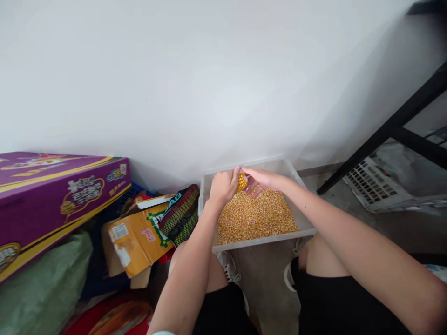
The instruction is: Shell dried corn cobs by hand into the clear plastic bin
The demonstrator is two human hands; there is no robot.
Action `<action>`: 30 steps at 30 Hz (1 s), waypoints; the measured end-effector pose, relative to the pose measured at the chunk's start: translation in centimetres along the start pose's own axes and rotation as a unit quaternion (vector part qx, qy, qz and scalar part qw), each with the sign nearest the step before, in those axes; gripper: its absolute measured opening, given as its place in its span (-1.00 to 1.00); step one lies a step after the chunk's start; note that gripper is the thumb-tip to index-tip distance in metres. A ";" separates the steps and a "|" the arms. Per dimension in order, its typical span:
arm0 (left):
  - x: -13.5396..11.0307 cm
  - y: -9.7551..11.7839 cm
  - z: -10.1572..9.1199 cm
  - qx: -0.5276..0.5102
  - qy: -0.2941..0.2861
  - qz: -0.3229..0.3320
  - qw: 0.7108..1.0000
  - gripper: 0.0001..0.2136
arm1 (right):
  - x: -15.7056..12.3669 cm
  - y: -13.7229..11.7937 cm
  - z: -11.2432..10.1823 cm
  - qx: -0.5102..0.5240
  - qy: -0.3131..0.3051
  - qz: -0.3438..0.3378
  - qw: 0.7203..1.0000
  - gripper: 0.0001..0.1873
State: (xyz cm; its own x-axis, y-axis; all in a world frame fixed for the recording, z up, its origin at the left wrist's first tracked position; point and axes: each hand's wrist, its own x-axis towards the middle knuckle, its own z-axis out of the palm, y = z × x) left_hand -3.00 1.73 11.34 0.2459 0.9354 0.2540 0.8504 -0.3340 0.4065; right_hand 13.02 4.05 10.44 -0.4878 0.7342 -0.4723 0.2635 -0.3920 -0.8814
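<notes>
A clear plastic bin (300, 230) stands on the floor against the white wall, filled with loose yellow corn kernels (256, 216). Over its back part, both hands meet around a corn cob (241, 181). My left hand (223, 185) is wrapped round the cob's left end. My right hand (260, 180) grips the cob from the right, fingers curled over it. Most of the cob is hidden between the hands.
A purple printed carton (52, 195) lies at left over a green sack (42, 288). An orange torn box (136, 242) and a mesh bag (179, 214) sit beside the bin. A black metal leg (387, 128) slants at right above a white basket (373, 186). My knees flank the bin.
</notes>
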 end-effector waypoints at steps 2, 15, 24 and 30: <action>-0.1 0.1 0.1 0.015 -0.002 0.001 1.000 -0.38 | 0.2 0.0 0.3 -0.009 -0.018 0.015 1.000 -0.45; 0.2 -2.5 -0.2 -0.081 0.028 -0.082 0.993 -0.34 | 0.8 -0.9 1.5 0.087 -0.037 -0.042 0.995 -0.67; -0.2 -2.5 -0.4 -0.013 -0.010 -0.079 0.997 -0.30 | 1.9 -0.6 1.9 -0.072 0.013 -0.048 0.996 -0.52; -0.5 -3.1 -0.2 0.016 -0.047 -0.080 0.996 -0.27 | 1.9 -0.2 2.5 -0.021 -0.014 0.009 1.000 -0.60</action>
State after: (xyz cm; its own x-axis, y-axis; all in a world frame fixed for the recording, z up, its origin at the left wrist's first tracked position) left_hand -5.82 2.24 10.14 0.1483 0.9834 0.1043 0.8958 -0.1783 0.4072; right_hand 9.98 4.10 9.70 -0.5054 0.7111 -0.4888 0.3072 -0.3812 -0.8720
